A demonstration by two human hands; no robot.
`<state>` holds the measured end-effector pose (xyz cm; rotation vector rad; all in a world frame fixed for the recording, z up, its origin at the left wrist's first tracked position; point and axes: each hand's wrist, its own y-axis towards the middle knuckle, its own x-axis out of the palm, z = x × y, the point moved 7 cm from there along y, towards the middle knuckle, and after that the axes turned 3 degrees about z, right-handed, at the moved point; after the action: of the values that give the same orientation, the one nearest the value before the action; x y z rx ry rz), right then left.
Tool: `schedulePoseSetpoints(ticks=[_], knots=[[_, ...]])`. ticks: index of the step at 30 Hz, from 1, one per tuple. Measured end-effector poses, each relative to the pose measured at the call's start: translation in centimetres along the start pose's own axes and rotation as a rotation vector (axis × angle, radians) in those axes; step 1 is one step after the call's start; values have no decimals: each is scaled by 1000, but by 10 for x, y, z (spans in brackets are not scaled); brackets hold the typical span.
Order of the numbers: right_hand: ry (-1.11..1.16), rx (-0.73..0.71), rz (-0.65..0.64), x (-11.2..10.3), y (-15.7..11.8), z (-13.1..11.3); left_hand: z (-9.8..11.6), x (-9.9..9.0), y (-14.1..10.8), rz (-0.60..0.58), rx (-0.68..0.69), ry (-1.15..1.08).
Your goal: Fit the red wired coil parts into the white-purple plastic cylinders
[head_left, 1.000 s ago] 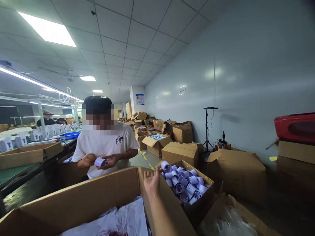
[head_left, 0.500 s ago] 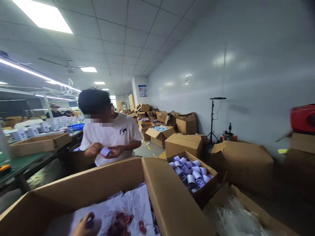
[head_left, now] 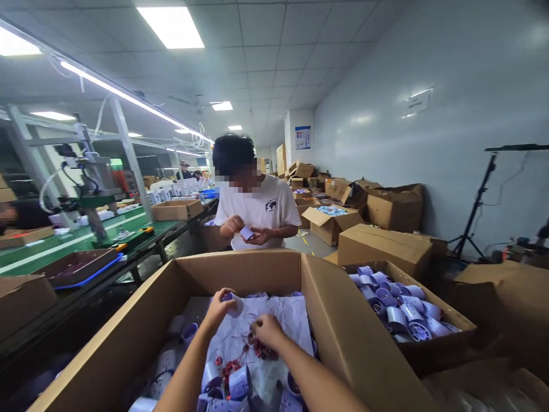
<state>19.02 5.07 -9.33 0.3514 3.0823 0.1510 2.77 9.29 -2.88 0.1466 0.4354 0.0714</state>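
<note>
My left hand [head_left: 217,313] is closed around a pale purple plastic cup-like housing [head_left: 235,306], held above the white sheet [head_left: 291,320] inside a large cardboard box [head_left: 240,269]. My right hand [head_left: 269,331] is at a tangle of small red parts with thin wires [head_left: 257,348] on that sheet. Its fingers are pinched together at the wires, and what lies between them is mostly hidden. More purple housings [head_left: 239,382] lie near me in the box, beside another bunch of red wired parts [head_left: 230,369].
Facing me, a co-worker [head_left: 257,200] in a white shirt holds a purple piece [head_left: 247,233]. On the right stands a carton [head_left: 465,329] of purple housings. To the left runs a green workbench [head_left: 77,246] with a press machine [head_left: 92,171]. A black tripod [head_left: 476,200] stands by the wall.
My view has swung left and down, showing more of the box. Both my forearms are now in sight; the right hand has come into view at the red parts.
</note>
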Motion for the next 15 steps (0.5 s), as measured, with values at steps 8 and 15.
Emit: schedulePoseSetpoints(ticks=[8, 15], knots=[[-103, -29, -21, -16, 23, -30, -15, 26, -5, -214, -48, 69], [7, -116, -144, -6, 14, -69, -14, 47, -23, -314, 32, 104]])
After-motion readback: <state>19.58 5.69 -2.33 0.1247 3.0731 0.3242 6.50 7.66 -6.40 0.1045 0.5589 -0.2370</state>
